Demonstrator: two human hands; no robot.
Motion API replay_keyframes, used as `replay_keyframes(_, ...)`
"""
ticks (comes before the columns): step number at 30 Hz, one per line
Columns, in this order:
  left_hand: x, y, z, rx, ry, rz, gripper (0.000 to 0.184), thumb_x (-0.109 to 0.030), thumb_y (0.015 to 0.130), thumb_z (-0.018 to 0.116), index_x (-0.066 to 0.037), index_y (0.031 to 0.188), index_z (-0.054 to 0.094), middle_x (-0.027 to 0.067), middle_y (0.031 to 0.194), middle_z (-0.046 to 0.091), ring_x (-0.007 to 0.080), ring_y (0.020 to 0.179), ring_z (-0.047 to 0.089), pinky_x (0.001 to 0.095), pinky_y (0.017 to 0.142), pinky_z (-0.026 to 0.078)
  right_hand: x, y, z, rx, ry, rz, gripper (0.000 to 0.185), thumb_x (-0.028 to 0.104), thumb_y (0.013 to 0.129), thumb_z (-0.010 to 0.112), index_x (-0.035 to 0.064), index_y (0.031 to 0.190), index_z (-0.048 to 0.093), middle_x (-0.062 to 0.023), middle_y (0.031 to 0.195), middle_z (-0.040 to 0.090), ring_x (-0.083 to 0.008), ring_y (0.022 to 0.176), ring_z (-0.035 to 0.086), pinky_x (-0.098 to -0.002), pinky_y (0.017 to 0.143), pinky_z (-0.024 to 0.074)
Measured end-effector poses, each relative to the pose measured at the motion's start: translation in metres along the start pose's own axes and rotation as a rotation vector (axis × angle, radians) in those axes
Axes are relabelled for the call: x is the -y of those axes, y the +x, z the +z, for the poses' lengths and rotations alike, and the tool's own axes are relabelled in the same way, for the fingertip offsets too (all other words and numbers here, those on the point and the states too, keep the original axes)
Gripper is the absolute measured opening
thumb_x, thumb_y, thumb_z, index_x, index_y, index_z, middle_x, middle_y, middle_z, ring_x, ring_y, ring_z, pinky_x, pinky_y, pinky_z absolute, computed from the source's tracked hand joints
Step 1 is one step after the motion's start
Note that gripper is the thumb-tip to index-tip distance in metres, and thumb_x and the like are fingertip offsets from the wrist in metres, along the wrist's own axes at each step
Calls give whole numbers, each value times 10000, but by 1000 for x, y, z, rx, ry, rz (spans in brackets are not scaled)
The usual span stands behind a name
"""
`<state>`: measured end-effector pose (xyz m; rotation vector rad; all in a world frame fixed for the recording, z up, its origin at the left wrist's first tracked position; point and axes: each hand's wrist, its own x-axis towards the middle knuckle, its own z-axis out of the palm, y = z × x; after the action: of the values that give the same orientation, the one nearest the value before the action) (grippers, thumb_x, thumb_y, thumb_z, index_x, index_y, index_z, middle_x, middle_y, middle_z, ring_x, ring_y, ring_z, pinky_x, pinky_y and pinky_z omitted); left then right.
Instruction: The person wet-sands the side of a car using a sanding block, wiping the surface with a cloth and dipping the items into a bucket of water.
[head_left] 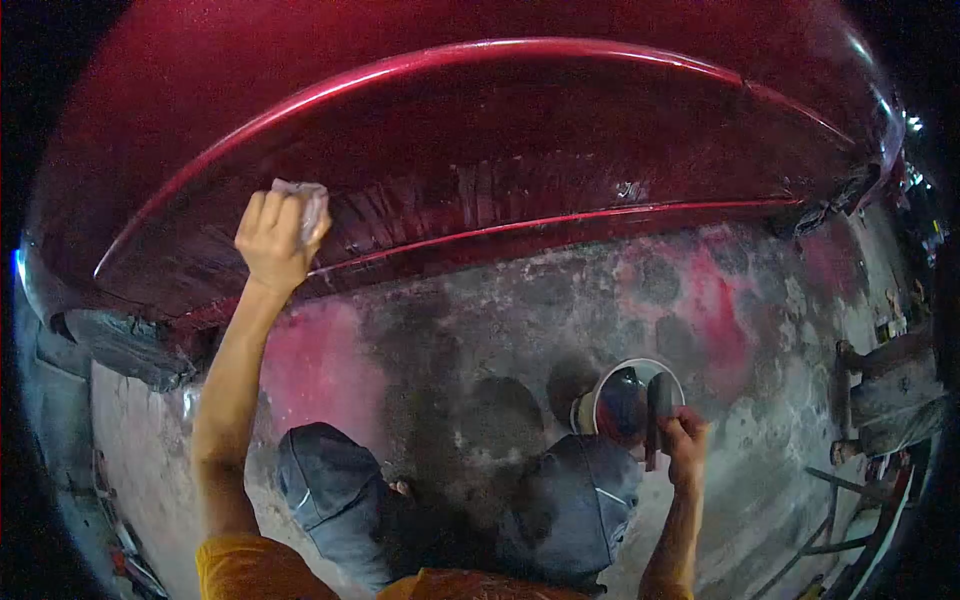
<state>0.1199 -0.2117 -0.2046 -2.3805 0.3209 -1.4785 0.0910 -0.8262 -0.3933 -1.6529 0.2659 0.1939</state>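
Observation:
My left hand (272, 242) is raised against the lower side of a glossy red car body (560, 125), its fingers closed around a crumpled pale cloth (312, 204). Wet streaks run down the red panel to the right of that hand. Low on the right, my right hand (684, 440) grips a dark, flat, elongated block (660, 402), held upright at the right rim of a round bucket (597, 392). Dark liquid shows inside the bucket. The exact kind of block cannot be made out.
My bent knees (335, 480) are close to the bucket. Stained concrete floor (500, 330) with pink paint patches lies under the car. Dark tyres (130, 345) stand at both ends. A wooden bench-like piece (890, 390) and metal bars (850, 530) are at the right.

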Motion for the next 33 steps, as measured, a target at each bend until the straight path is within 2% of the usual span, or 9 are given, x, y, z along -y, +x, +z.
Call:
replay_keyframes(6,-26,23,13,-122,-7,45,222,-195,778,846,-105,943,728,69,832,633,288,715,594,417,649,512,-86,45,5,-111,-360,-192,129,86,852,687,-39,877,702,-48,756,683,-149,685,634,-314,627,503)
replay_keyframes(10,-102,66,72,-104,-208,190,173,-290,766,754,-172,859,667,41,865,621,245,766,607,392,647,502,-58,41,10,-35,-495,0,317,187,811,807,-30,1036,751,-182,988,771,-255,906,734,-417,816,570)
replay_keyframes(13,-183,106,114,-129,-169,234,129,-238,846,656,-128,899,696,76,970,674,263,861,633,407,698,510,-44,37,14,-115,-716,29,368,221,799,829,-11,1073,749,-221,997,768,-314,905,746,-439,809,571)
replay_keyframes(15,-230,120,155,-110,-253,278,150,-250,837,648,-135,927,682,86,1008,665,253,858,618,390,730,507,-70,49,23,-231,-887,-277,289,230,785,771,-42,880,740,-230,822,738,-346,712,729,-468,677,575)
replay_keyframes(17,-266,127,176,-110,-256,308,163,-241,829,651,-133,946,685,71,984,649,253,901,618,394,781,500,-76,56,28,-220,-1228,-354,292,246,771,778,-26,869,742,-261,884,743,-421,818,745,-506,742,586)
replay_keyframes(19,-282,126,191,10,-336,340,156,-236,833,648,-134,948,674,51,982,639,258,948,619,395,812,494,-53,56,57,-97,-1192,-57,304,269,755,783,-4,881,741,-271,954,740,-469,934,723,-546,831,580)
replay_keyframes(22,-269,118,185,-56,-434,365,147,-272,846,655,-136,884,700,60,986,655,256,948,628,402,813,497,-51,55,62,63,-1226,-197,296,264,758,769,15,914,740,-262,946,742,-461,925,730,-559,845,585)
replay_keyframes(26,-215,75,156,-22,-289,383,130,-268,834,653,-170,918,670,46,1040,676,233,905,621,388,776,489,-122,78,56,54,-1303,-136,335,277,762,768,4,953,736,-266,937,741,-459,906,734,-555,833,598)
replay_keyframes(33,-73,-36,84,170,-154,368,190,-259,802,685,-220,982,734,41,1003,646,306,941,633,464,767,519,-90,64,58,-3,-1228,-79,409,307,759,783,-4,1019,726,-259,947,742,-465,932,730,-556,847,595)
